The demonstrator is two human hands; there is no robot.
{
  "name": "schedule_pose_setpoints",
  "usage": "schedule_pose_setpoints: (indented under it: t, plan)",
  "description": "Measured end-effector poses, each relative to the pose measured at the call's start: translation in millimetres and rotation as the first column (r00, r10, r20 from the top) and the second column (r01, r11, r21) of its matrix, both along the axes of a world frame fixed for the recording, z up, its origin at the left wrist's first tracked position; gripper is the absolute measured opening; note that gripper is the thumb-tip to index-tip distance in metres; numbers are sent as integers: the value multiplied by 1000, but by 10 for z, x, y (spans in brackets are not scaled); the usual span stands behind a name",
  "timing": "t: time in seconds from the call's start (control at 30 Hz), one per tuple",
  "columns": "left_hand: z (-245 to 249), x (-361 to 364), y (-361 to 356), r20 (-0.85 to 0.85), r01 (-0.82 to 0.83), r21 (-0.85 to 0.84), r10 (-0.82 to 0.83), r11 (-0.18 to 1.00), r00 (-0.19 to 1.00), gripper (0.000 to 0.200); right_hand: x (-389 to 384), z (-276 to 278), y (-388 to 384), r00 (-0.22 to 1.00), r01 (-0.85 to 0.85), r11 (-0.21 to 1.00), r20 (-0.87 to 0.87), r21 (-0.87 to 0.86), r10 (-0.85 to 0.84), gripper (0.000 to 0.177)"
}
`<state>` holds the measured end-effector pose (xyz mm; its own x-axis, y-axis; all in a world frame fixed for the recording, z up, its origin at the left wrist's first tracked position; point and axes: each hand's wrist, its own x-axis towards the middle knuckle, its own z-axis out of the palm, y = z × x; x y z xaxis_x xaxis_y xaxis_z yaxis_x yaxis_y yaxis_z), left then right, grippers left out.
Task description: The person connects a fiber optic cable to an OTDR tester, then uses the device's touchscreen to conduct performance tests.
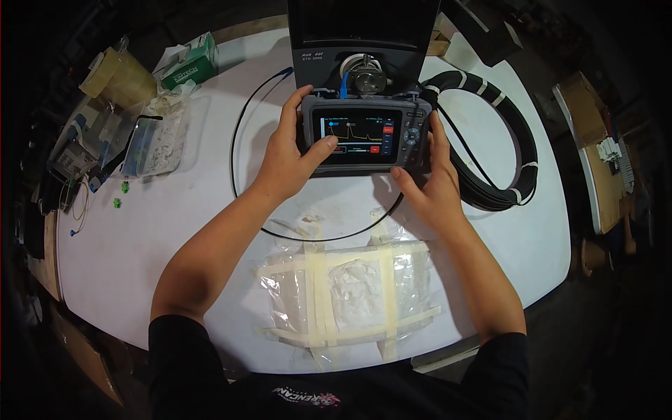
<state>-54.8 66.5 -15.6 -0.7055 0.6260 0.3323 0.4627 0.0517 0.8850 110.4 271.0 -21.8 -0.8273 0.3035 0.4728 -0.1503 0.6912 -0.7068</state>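
Observation:
A grey handheld OTDR tester point(360, 155) is held up between my two hands, its lit screen facing me with a yellow trace on a dark background. My left hand point(297, 143) grips its left side, the thumb lying over the lower left of the screen. Around the right edge, beside the round button pad, my right hand point(430, 182) is closed, with the thumb at the lower edge. A blue fibre connector point(344, 85) stands at the tester's top. Behind the tester is a dark machine point(315, 77) with a round metal part point(367, 75).
A coil of black cable point(521, 133) lies at the right. One black cable point(233, 140) loops round the left and front. A taped plastic-covered pad point(353, 294) is near me. Farther left are a clear bin point(164, 150), a green box point(192, 63) and a tape roll point(119, 75).

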Motion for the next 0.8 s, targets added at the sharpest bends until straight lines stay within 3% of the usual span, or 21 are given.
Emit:
schedule_pose_setpoints:
  t: [0.2,0.37,0.47,0.57,0.8]
  plan:
    - [4,-1,7,33,11,23,-12,1000,999,76,21,29,1,998,17,997,56,-73,-13,100]
    - [31,11,-7,75,6,12,-7,1000,997,73,9,-4,28,999,20,999,24,37,-21,100]
    - [7,0,10,97,8,26,-10,1000,995,72,35,54,-2,997,13,998,76,-59,-8,101]
    - [0,-10,0,85,-6,42,2,999,996,70,13,19,14,999,25,999,30,36,-26,101]
    - [-14,-14,15,87,-20,48,16,999,996,65,17,21,16,999,24,1000,47,10,-24,101]
